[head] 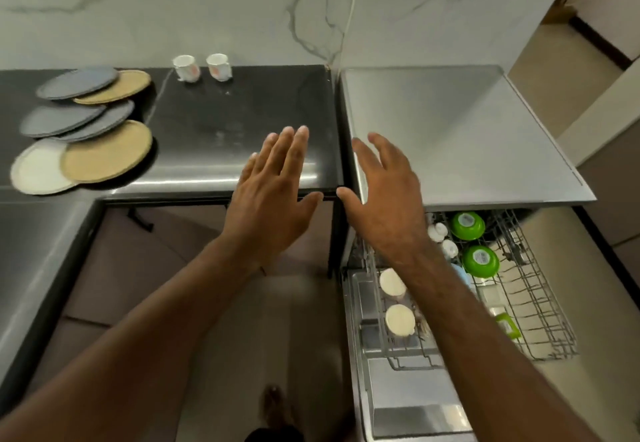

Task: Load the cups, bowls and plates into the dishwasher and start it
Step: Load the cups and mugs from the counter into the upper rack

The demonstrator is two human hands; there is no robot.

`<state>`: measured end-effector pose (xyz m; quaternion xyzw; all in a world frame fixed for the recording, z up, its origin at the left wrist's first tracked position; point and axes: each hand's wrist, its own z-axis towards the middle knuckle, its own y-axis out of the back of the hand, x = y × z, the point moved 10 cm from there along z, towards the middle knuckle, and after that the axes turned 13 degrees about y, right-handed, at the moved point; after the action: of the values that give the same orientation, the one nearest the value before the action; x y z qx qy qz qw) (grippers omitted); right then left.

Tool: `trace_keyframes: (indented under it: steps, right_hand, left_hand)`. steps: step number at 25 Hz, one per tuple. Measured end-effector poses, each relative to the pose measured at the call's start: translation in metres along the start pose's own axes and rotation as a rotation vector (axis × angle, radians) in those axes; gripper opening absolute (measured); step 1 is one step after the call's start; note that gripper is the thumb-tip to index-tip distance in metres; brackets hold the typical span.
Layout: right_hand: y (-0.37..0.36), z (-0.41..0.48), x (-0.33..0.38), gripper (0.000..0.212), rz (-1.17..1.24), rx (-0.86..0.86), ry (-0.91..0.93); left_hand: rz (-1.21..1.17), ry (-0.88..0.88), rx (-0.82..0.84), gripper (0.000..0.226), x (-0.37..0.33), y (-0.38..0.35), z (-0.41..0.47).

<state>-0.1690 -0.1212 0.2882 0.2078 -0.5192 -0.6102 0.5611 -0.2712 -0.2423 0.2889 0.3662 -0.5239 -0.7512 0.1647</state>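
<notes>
Two white cups (202,67) stand upright at the back of the black counter (242,123). Several grey, tan and white plates (86,126) lie overlapping at the counter's left. The dishwasher (460,130) is at the right, its door down and its wire rack (540,303) pulled out. In the rack sit two upturned green bowls (474,244), two upturned pale cups (396,299) and small white pieces. My left hand (273,189) and my right hand (384,199) hover empty with fingers spread above the counter's front right corner, side by side.
A marble wall runs behind the counter, with a white cable (353,9) hanging down it. A second grey worktop (38,261) lies at the lower left. Tiled floor (256,337) shows below between the counter and the dishwasher door (408,393).
</notes>
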Motion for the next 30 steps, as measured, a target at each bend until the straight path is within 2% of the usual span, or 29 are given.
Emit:
trace_keyframes:
  steps: [8, 14, 20, 30]
  right_hand:
    - [0.009, 0.073, 0.108, 0.087, -0.042, 0.037, 0.131]
    - [-0.006, 0.12, 0.151, 0.091, -0.039, 0.026, 0.181]
    - [-0.041, 0.182, 0.158, 0.091, -0.013, 0.039, 0.219]
    - [-0.114, 0.324, 0.132, 0.091, 0.043, 0.085, 0.284]
  left_hand:
    - [0.066, 0.084, -0.165, 0.099, 0.091, 0.109, 0.01]
    - [0.076, 0.133, -0.215, 0.102, 0.14, 0.145, 0.037]
    - [0.094, 0.177, -0.226, 0.102, 0.18, 0.15, 0.093]
    - [0.101, 0.288, -0.235, 0.099, 0.25, 0.122, 0.224]
